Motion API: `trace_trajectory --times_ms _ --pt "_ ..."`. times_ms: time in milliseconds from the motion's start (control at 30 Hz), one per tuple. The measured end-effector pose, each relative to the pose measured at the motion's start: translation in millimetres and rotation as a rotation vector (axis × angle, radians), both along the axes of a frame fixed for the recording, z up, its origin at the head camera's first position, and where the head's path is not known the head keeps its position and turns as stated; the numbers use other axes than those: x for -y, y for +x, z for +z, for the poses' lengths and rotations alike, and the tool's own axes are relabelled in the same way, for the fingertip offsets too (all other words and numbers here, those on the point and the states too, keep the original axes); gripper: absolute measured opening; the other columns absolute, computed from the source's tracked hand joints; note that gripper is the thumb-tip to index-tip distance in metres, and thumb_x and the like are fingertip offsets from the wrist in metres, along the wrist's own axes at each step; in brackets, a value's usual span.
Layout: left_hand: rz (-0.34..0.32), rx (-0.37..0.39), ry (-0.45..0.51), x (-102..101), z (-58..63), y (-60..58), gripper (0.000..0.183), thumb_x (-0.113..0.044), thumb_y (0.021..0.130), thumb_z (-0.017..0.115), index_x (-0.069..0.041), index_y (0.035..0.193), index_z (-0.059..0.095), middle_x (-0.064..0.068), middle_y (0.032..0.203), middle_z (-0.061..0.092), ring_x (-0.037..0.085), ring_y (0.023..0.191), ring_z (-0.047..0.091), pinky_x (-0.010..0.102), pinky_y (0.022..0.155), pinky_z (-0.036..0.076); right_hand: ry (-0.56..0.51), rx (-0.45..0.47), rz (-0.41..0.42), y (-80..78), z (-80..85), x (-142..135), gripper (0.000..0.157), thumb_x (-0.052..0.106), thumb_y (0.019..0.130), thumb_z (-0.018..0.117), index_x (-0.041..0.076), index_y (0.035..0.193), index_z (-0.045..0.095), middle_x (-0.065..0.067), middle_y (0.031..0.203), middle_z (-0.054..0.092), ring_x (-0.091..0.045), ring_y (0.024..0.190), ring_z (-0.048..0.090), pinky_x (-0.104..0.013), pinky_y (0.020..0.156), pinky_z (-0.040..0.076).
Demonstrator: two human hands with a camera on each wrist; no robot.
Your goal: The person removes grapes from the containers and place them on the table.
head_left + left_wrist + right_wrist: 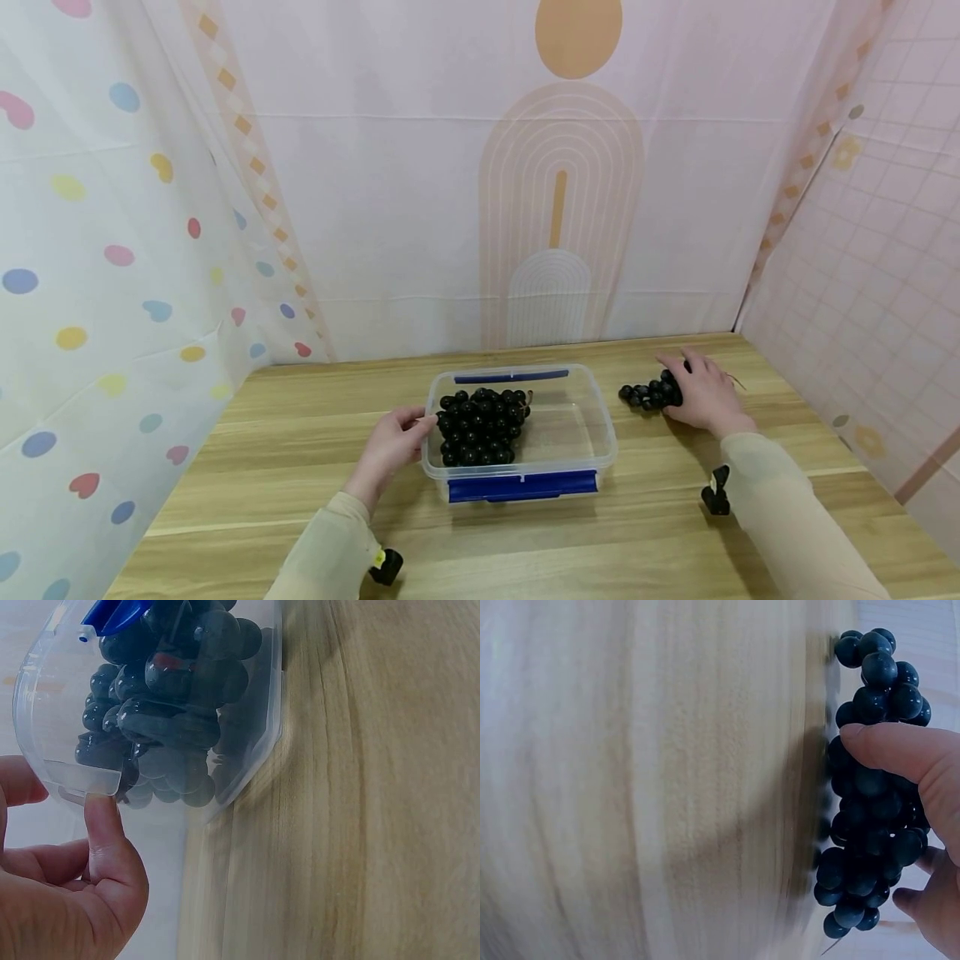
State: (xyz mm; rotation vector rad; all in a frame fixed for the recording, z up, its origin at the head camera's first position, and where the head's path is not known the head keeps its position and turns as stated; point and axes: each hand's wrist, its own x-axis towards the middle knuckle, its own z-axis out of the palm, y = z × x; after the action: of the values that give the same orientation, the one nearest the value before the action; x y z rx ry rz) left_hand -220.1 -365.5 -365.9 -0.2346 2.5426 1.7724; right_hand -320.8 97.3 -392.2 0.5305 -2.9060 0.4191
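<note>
A clear plastic food container [570, 429] with blue clip latches stands lidless on the table, a bunch of dark grapes [480, 427] filling its left part. My left hand [392, 446] pinches the left end of its rim; in the left wrist view the thumb [105, 825] presses under the rim's tab. To the right of the container, my right hand [707, 393] grips a second bunch of dark grapes [648, 393] from above. Up close in the right wrist view, the thumb [900, 750] lies across this bunch [866, 802], and other fingers reach round its far side.
The wooden table [300, 450] runs back to a patterned curtain [397, 208]. A dotted curtain [135, 333] hangs along the left side and a checked one [885, 250] along the right. Each sleeve carries a small black wrist camera [716, 492].
</note>
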Motion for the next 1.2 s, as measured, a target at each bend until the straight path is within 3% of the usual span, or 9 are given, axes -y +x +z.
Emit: trace_trajectory --times_ms 567,933,1200 --pt "0.006 -0.003 0.001 -1 0.1 0.8 0.043 -0.019 0.099 0.061 0.008 0.132 0.056 0.016 0.102 0.059 0.017 0.076 0.054 0.03 0.067 0.05 0.001 -0.022 0.05 3.3 2.7 5 0.084 0.018 0.077 0.085 0.009 0.147 0.04 -0.033 0.15 0.025 -0.058 0.133 0.022 -0.077 0.098 0.022" --pt "0.021 -0.012 0.003 -1 -1.7 -0.3 0.039 -0.015 0.099 0.061 0.008 0.13 0.057 0.011 0.096 0.058 0.017 0.075 0.053 0.03 0.066 0.05 0.01 -0.064 0.088 2.2 8.7 11 0.08 0.021 0.079 0.083 0.008 0.146 0.042 -0.031 0.147 0.03 -0.056 0.132 0.028 -0.071 0.103 0.022" --pt "0.014 -0.011 0.002 -1 -1.3 -0.1 0.041 -0.017 0.099 0.061 0.009 0.131 0.056 0.017 0.103 0.06 0.017 0.076 0.054 0.029 0.066 0.05 -0.001 -0.092 0.104 2.7 10.4 14 0.076 0.026 0.081 0.082 0.008 0.145 0.045 -0.03 0.145 0.035 -0.054 0.13 0.032 -0.07 0.103 0.023"
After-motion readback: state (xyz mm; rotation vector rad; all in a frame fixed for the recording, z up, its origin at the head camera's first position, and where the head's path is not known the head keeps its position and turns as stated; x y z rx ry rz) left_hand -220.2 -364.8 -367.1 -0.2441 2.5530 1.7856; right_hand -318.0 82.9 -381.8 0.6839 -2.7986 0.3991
